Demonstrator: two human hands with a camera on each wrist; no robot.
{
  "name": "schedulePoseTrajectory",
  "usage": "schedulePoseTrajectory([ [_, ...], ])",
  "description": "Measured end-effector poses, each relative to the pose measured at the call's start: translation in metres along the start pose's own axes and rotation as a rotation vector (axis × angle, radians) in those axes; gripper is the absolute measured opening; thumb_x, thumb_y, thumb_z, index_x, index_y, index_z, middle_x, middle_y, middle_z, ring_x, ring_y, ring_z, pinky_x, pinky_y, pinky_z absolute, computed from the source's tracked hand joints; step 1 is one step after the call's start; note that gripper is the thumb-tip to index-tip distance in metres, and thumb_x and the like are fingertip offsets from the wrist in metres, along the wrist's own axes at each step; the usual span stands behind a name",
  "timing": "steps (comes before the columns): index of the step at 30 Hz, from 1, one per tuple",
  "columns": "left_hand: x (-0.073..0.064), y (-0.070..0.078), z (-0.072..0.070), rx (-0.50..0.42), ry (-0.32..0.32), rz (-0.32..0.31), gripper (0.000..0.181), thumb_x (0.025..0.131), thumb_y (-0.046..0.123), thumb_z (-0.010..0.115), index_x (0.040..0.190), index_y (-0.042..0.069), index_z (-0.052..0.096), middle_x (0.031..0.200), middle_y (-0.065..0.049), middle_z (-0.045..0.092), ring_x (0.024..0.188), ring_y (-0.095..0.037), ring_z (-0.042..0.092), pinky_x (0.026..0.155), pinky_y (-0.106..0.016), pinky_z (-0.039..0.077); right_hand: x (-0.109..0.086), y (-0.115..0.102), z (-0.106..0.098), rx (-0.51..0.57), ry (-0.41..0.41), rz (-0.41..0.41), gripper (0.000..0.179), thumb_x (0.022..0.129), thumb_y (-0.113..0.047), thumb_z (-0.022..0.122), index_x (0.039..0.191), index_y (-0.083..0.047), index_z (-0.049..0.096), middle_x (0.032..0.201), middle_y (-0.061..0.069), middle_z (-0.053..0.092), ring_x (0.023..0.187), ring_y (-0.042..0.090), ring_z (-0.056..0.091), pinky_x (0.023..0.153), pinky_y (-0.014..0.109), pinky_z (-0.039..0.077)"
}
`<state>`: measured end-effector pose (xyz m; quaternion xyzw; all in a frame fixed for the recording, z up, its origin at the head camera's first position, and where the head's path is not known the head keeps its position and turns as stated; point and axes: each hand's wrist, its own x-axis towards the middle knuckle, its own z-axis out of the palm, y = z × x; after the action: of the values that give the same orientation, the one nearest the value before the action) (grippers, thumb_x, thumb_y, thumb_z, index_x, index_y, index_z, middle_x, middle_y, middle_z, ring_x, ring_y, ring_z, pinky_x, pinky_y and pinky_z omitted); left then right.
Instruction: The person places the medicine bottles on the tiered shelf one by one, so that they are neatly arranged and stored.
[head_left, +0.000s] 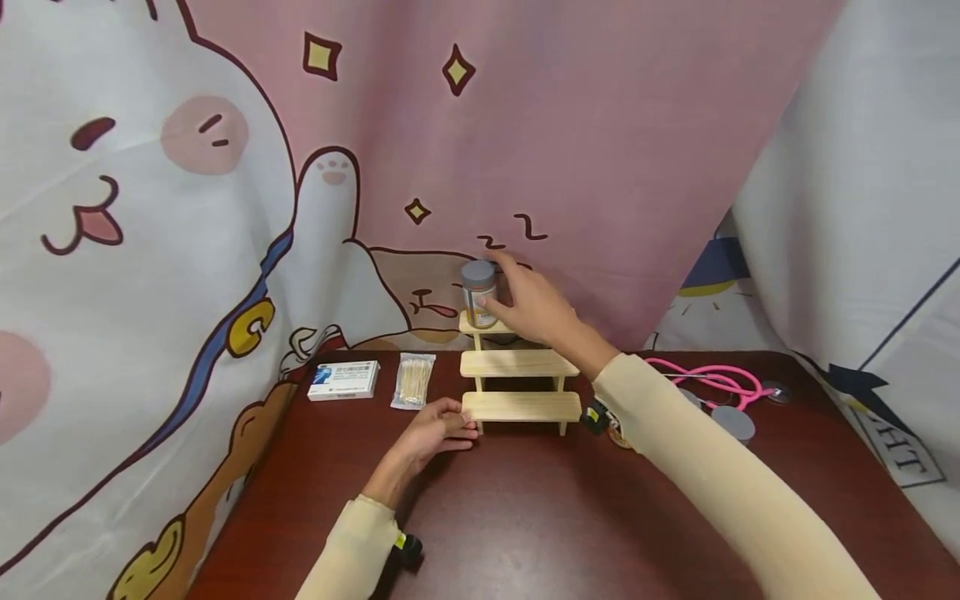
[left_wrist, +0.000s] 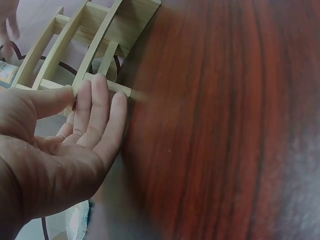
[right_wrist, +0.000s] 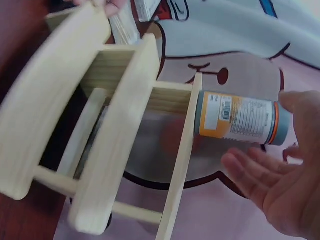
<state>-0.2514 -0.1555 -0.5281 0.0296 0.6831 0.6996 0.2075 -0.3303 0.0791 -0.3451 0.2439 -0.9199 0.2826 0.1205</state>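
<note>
A small three-step wooden display rack [head_left: 519, 363] stands on the table. On the left part of its top step sits a pill bottle [head_left: 478, 287] with a grey cap and an orange and white label, upright. My right hand [head_left: 536, 300] is just beside the bottle; in the right wrist view its thumb lies near the cap [right_wrist: 283, 124] and the other fingers [right_wrist: 240, 167] are spread apart from the label. Down at the bottom step's left end, my left hand [head_left: 435, 432] pinches the rack's edge between thumb and fingers [left_wrist: 100, 107].
Left of the rack lie a white and blue box [head_left: 343, 380] and a clear pack of cotton swabs [head_left: 414, 381]. To the right are a pink stethoscope [head_left: 731, 385] and a grey round lid [head_left: 732, 423], partly behind my sleeve. A printed curtain [head_left: 600, 150] hangs behind the table.
</note>
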Motion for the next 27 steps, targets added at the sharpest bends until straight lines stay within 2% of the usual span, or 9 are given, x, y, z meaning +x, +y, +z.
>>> schedulePoseTrajectory([
  [7,-0.002,-0.001,-0.004,0.008,0.011,-0.011,0.026,0.107,0.01,0.059,0.126,-0.005,0.048,0.106,-0.014,0.071,0.1,-0.026,0.077,0.097,-0.048,0.065,-0.054,0.009,-0.018,-0.078,0.001,0.038,0.076,0.104,-0.052,0.062,0.166,-0.023,0.03,0.149,0.011,0.062,0.119,0.03,0.07,0.092,0.056,0.061],
  [13,0.0,-0.001,0.001,-0.005,-0.001,-0.011,0.026,0.107,0.009,0.058,0.126,-0.005,0.047,0.106,-0.015,0.07,0.099,-0.026,0.077,0.096,-0.048,0.065,-0.112,0.047,-0.036,-0.076,0.009,0.013,0.063,0.106,-0.041,0.065,0.16,-0.018,0.04,0.138,0.011,0.067,0.115,0.03,0.073,0.089,0.053,0.064],
  [17,0.001,0.0,0.001,-0.013,-0.003,-0.012,0.025,0.107,0.008,0.058,0.125,-0.005,0.047,0.107,-0.017,0.07,0.097,-0.026,0.077,0.095,-0.049,0.065,-0.146,0.074,-0.045,-0.075,0.049,0.033,0.055,0.106,-0.034,0.066,0.153,-0.013,0.048,0.139,0.014,0.066,0.116,0.032,0.071,0.089,0.055,0.062],
  [20,0.001,0.0,0.001,-0.014,-0.001,-0.012,0.025,0.107,0.008,0.058,0.125,-0.005,0.048,0.108,-0.018,0.069,0.097,-0.026,0.077,0.094,-0.049,0.066,-0.172,0.089,-0.054,-0.083,0.087,0.069,0.051,0.106,-0.034,0.065,0.15,-0.014,0.052,0.138,0.012,0.068,0.117,0.032,0.07,0.09,0.056,0.061],
  [22,0.001,0.0,0.0,-0.016,-0.001,-0.013,0.025,0.107,0.009,0.058,0.126,-0.005,0.049,0.108,-0.018,0.069,0.098,-0.027,0.077,0.093,-0.048,0.066,-0.189,0.099,-0.058,-0.09,0.117,0.078,0.048,0.105,-0.032,0.067,0.147,-0.013,0.055,0.133,0.012,0.07,0.116,0.032,0.07,0.089,0.05,0.061],
  [24,0.001,-0.001,-0.001,-0.017,-0.005,-0.016,0.024,0.107,0.009,0.058,0.125,-0.004,0.049,0.108,-0.017,0.069,0.099,-0.028,0.077,0.093,-0.048,0.066,-0.205,0.109,-0.062,-0.097,0.146,0.097,0.047,0.103,-0.031,0.07,0.145,-0.012,0.057,0.13,0.012,0.071,0.113,0.032,0.07,0.087,0.035,0.061],
  [27,0.001,-0.001,-0.002,-0.018,-0.009,-0.02,0.022,0.107,0.009,0.059,0.124,-0.002,0.05,0.107,-0.014,0.069,0.102,-0.03,0.077,0.093,-0.048,0.066,-0.228,0.125,-0.068,-0.109,0.175,0.157,0.048,0.101,-0.03,0.073,0.142,-0.009,0.06,0.131,0.016,0.069,0.113,0.035,0.068,0.078,0.017,0.051],
])
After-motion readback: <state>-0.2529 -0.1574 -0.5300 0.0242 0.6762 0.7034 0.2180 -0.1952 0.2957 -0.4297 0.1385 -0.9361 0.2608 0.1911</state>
